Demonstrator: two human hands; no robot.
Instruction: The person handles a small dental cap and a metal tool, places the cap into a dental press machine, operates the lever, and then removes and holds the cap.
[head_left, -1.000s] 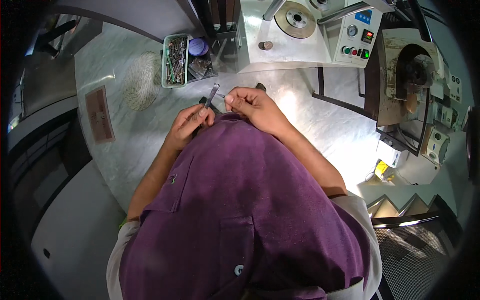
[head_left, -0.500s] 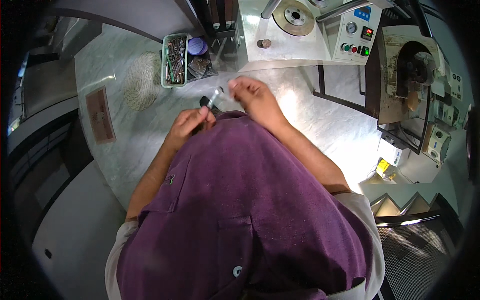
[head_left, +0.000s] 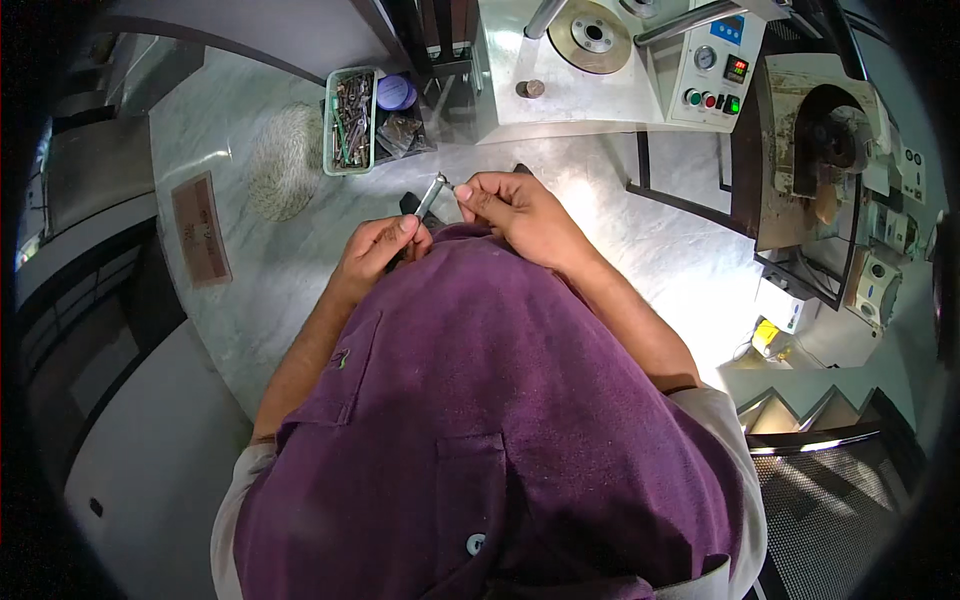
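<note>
Between the thumb and fingers of my left hand (head_left: 372, 258) is a slim silver metal tool (head_left: 431, 194), tilted up and to the right, with a small rounded head at its upper end. Its lower end is hidden in the hand. My right hand (head_left: 525, 218) is closed in a pinch right beside that head, fingertips at a small dark bit that is too small to name. Both hands are held just beyond the front of my purple apron (head_left: 480, 330), over the marbled floor.
Ahead stands a light-coloured machine (head_left: 560, 105) with a round metal plate and a button panel (head_left: 710, 75). A pale green bin (head_left: 328, 120) of small metal parts sits beside a purple-lidded tub (head_left: 396, 93). Further left are a round woven mat (head_left: 283, 160) and a brown flat panel (head_left: 201, 230).
My right hand has come down slightly and its fingertips now meet the tool's head. The left hand keeps its grip, nearly still.
</note>
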